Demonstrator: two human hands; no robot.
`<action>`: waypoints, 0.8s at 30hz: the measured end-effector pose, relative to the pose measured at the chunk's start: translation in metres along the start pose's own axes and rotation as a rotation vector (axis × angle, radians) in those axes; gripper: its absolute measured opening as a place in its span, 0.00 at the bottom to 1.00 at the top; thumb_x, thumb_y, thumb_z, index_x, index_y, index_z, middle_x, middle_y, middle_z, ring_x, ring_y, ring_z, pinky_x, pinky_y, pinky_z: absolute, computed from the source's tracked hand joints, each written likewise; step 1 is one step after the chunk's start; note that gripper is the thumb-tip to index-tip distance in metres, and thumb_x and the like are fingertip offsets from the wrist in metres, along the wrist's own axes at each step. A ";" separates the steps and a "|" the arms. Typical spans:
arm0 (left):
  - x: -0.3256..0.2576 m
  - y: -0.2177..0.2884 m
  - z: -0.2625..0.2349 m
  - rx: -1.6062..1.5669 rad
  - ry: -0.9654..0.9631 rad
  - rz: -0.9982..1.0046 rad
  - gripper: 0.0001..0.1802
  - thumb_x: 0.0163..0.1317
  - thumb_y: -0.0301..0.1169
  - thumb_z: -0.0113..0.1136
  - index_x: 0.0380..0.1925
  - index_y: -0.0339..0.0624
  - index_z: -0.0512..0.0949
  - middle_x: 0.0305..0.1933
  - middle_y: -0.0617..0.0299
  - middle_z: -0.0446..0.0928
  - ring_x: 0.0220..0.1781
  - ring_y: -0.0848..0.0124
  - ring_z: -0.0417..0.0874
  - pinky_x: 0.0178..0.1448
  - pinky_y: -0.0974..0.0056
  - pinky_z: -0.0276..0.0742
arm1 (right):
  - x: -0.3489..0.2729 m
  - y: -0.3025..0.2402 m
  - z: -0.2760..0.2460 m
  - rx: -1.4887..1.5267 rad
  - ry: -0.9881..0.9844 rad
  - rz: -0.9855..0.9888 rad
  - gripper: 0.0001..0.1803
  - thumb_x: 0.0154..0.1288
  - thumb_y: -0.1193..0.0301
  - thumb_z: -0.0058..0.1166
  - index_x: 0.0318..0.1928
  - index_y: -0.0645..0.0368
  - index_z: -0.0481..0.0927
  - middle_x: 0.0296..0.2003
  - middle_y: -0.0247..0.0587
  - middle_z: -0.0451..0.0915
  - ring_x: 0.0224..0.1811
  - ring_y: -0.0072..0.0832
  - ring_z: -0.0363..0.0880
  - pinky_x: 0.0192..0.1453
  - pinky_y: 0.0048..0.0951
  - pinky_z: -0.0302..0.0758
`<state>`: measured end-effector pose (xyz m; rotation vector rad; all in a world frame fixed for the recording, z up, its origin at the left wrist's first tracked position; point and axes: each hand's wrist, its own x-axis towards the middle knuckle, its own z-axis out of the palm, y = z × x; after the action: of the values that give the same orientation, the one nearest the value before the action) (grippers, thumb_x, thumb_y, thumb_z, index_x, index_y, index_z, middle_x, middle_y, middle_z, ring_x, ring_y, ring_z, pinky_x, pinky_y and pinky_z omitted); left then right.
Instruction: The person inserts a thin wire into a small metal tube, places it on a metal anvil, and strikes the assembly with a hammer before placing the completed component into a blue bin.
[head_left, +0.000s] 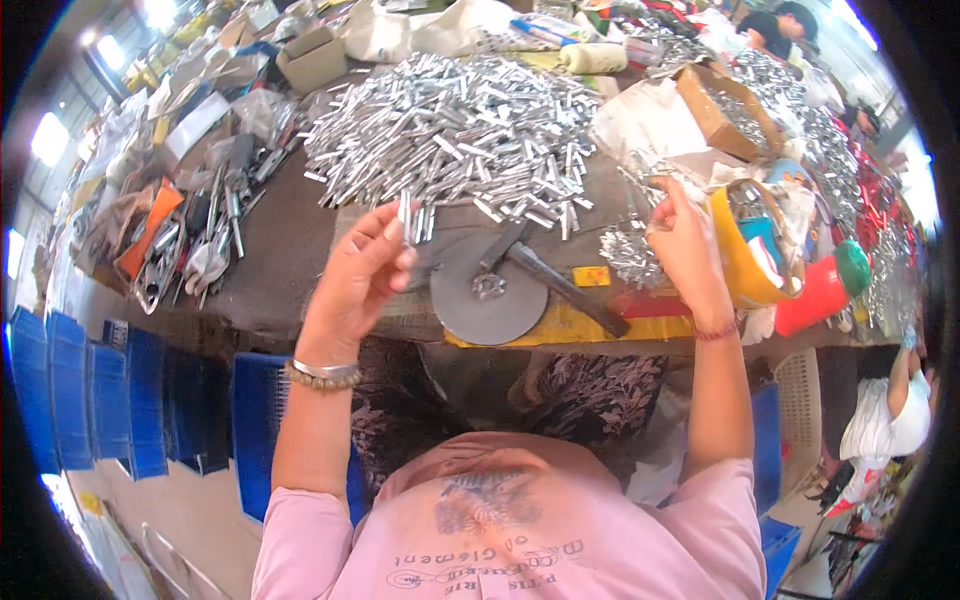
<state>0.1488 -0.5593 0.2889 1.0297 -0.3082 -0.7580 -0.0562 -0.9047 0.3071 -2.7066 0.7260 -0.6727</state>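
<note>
My left hand (362, 268) pinches a short silver metal tube (405, 212) upright between thumb and fingertips, in front of a big heap of similar tubes (450, 130). My right hand (685, 240) has its fingers curled in beside a small pile of tiny metal parts (630, 258). Whatever its fingertips hold is too small to make out. Between my hands a round grey disc (465, 312) lies on the bench near its front edge. A hammer (572, 290) rests partly across the disc, its handle slanting toward the lower right.
To the right stand a yellow container (735, 255), a red bottle with a green cap (808, 298) and a cardboard box of metal parts (700, 100). Pliers and other tools (205, 240) crowd the left. Blue crates (75, 390) stand left below the bench. Other people work at right.
</note>
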 end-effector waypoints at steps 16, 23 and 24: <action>-0.051 -0.037 0.020 1.089 0.030 0.406 0.10 0.62 0.22 0.78 0.44 0.38 0.91 0.43 0.62 0.81 0.47 0.70 0.84 0.51 0.66 0.79 | -0.079 -0.116 0.021 0.236 -0.129 -0.447 0.03 0.59 0.75 0.67 0.34 0.57 0.86 0.35 0.38 0.80 0.40 0.42 0.84 0.45 0.41 0.82; -0.049 -0.039 0.019 1.200 0.017 0.564 0.12 0.58 0.25 0.81 0.42 0.41 0.92 0.37 0.58 0.82 0.42 0.58 0.85 0.46 0.57 0.80 | -0.076 -0.116 0.032 0.200 -0.086 -0.549 0.03 0.58 0.76 0.65 0.33 0.55 0.86 0.36 0.36 0.78 0.44 0.39 0.81 0.51 0.43 0.79; -0.048 -0.039 0.019 1.202 0.018 0.562 0.12 0.58 0.25 0.81 0.42 0.41 0.92 0.37 0.58 0.82 0.42 0.58 0.85 0.46 0.57 0.80 | -0.075 -0.116 0.032 0.202 -0.088 -0.548 0.03 0.58 0.76 0.65 0.33 0.55 0.86 0.36 0.36 0.78 0.44 0.39 0.81 0.51 0.43 0.79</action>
<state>0.0877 -0.5502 0.2700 1.9391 -1.0576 0.0314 -0.0505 -0.7634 0.2935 -2.7222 -0.1179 -0.6867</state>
